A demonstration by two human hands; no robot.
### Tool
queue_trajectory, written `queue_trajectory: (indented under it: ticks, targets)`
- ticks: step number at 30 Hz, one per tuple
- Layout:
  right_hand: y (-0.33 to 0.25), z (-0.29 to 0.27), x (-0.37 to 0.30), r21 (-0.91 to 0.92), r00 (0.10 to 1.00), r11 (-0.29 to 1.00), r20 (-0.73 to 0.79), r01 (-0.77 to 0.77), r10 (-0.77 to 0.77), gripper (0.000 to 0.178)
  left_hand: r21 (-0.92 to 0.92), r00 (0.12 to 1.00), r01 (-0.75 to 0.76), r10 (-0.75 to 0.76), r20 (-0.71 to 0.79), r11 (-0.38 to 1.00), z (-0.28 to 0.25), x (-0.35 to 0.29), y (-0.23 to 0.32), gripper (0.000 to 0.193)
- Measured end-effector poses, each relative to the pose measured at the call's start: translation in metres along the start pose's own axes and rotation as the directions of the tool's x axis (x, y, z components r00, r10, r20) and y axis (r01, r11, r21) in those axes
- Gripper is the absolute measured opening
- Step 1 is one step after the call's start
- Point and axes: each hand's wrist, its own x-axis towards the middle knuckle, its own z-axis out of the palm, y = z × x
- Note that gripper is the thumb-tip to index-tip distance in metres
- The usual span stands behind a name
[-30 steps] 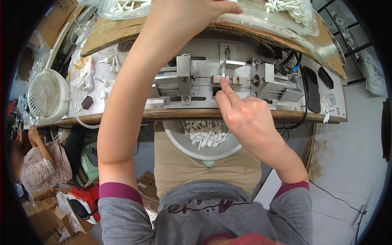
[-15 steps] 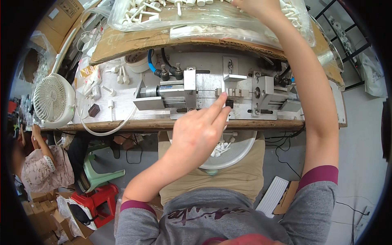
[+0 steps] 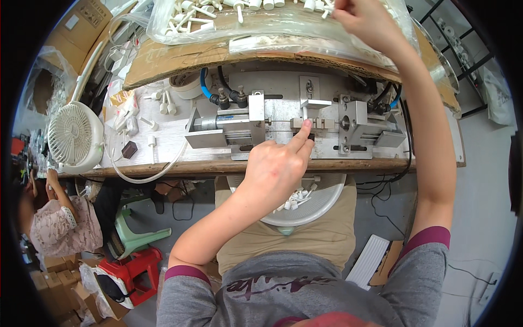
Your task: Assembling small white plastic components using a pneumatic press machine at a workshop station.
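Note:
My left hand [image 3: 278, 166] reaches to the metal clamping fixture [image 3: 326, 123] at the middle of the bench. Its index fingertip presses on a white plastic piece [image 3: 305, 113] standing at the slotted block; the thumb is hidden. Up at the far right, my right hand [image 3: 368, 27] is closed in a pinch over the clear plastic bag [image 3: 158, 24]. At its fingertips is a small white stemmed plastic piece [image 3: 327, 10]. Many similar white stemmed pieces [image 3: 190, 16] lie loose on the bag.
Left of the fixture stands an air cylinder [image 3: 218, 122] with hoses. A white fan [image 3: 75, 133], a tape roll [image 3: 186, 84] and a dark block [image 3: 129, 150] are farther left. On my lap, a mesh basket [image 3: 331, 203] holds white pieces. Another person [image 3: 65, 223] sits at left.
My right hand has drawn back slightly to the right, and a white stemmed piece now shows at its fingertips. My left hand stays at the fixture; the whole view has shifted slightly.

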Motion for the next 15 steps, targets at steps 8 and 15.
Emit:
queue_trajectory:
  ticks: [8,15]
  targets:
    - [0.025,-0.116,-0.108,0.739,0.893,0.599,0.008,-0.309,0.451,0.041,-0.09,0.999,0.013,-0.01,0.031,0.996,-0.023,0.003,0.011,0.056]
    - [0.123,-0.151,-0.265,0.629,0.563,0.546,-0.201,-0.553,0.802,0.028,-0.323,0.992,-0.12,0.127,0.002,0.939,-0.031,-0.017,0.025,0.067]
